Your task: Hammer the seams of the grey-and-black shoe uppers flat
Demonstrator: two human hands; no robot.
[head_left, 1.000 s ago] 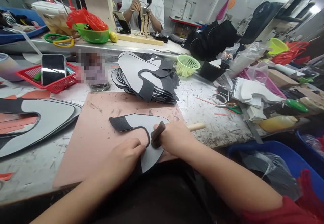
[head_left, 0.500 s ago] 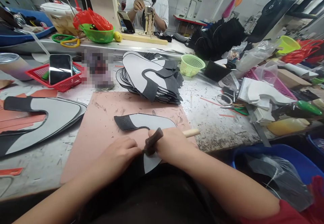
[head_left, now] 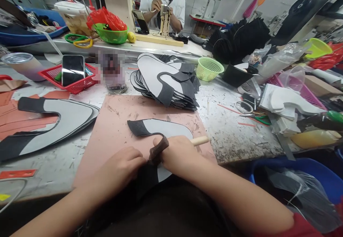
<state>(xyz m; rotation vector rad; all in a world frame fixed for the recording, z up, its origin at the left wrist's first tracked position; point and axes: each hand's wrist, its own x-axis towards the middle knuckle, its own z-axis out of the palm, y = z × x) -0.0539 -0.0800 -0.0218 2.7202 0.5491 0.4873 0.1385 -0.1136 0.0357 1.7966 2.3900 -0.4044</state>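
Note:
In the head view a U-shaped shoe upper piece (head_left: 168, 127), pale grey with black ends, lies on the pinkish board (head_left: 115, 112). My right hand (head_left: 179, 154) is closed around a hammer (head_left: 200, 141) with a pale wooden handle. Its dark head is low over the inner curve of the piece, close to my left fingertips. My left hand (head_left: 124, 163) has its fingers bent and pinched at the edge of the piece's near black end. That near end reaches the dark apron at the table's edge, and my hands hide part of the curve.
Behind the board sits a stack of similar shoe pieces (head_left: 166, 81). More shoe pieces (head_left: 59, 122) lie at the left. A red basket (head_left: 76, 87) bears a phone. A green basket (head_left: 209, 69), scissors (head_left: 261, 120) and a blue bin (head_left: 257, 169) are right. Opposite, a person works at a sewing machine.
The whole view has shifted slightly to the right. Against the shoe piece, the hammer head and my left fingertips have moved a little left along the edge.

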